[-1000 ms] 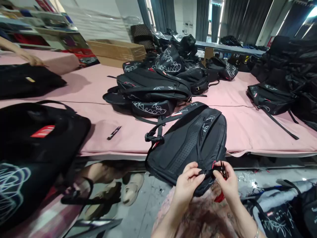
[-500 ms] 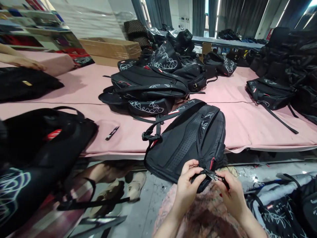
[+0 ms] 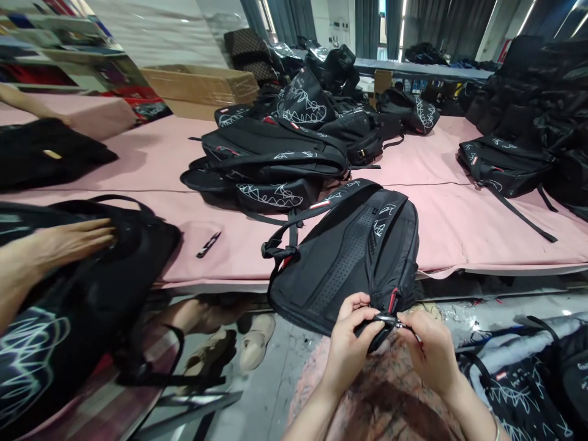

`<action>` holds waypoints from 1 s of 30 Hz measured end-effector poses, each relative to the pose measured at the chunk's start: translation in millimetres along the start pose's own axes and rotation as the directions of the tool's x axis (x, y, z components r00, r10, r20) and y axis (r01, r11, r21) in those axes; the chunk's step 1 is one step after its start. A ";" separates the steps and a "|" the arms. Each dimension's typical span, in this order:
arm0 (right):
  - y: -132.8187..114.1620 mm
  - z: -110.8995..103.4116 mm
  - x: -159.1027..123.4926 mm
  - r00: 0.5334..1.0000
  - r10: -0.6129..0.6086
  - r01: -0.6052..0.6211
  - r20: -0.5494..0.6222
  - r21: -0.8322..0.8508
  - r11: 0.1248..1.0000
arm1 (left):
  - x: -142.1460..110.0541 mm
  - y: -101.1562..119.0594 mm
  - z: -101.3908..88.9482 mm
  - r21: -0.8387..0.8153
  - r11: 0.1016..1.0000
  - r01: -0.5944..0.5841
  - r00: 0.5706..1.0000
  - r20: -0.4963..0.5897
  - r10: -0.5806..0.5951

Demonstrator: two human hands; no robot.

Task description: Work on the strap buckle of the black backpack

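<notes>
A black backpack lies back-side up across the table's front edge, its lower end hanging over my lap. White scribble prints and red tabs mark its shoulder straps. At that lower end my left hand is closed, pinching the black strap end between thumb and fingers. My right hand is closed around small thread snips, whose metal blades touch the strap beside my left fingertips. Most of the snips' handle is hidden inside the right hand.
More black backpacks are piled on the pink-covered table. A small black tool lies left of my backpack. At left, a co-worker's hand rests on another backpack. Bags stand low at right.
The snips' blades have turned flatter against the strap, and my right hand has shifted slightly. A co-worker's hand has come in from the left onto the near backpack.
</notes>
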State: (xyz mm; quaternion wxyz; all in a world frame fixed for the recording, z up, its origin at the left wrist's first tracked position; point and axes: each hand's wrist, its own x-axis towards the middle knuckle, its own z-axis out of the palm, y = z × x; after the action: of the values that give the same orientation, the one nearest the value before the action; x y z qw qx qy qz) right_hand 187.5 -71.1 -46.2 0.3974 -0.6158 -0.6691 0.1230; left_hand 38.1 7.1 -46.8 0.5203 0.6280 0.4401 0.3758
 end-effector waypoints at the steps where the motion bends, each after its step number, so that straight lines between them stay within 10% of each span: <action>1: 0.2 0.0 -0.7 1.000 0.003 -0.003 0.003 0.051 0.999 | 0.2 -0.1 0.0 -0.003 1.000 0.004 1.000 -0.002 -0.004; 14: 6.1 -0.3 -2.1 0.992 0.109 -0.099 -0.066 0.140 0.985 | 3.7 7.5 -7.0 -0.162 0.972 0.172 0.977 0.153 -0.148; 30: 7.3 -18.2 13.6 0.976 0.071 -0.102 0.208 0.141 0.985 | 1.8 9.6 -6.2 0.059 0.998 0.000 0.974 0.224 -0.014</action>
State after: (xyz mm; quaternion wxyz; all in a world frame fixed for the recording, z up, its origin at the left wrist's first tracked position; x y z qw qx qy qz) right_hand 206.2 -63.0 -33.9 0.3670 -0.5970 -0.6673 0.2521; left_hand 34.4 10.1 -36.2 0.5494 0.6799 0.3915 0.2875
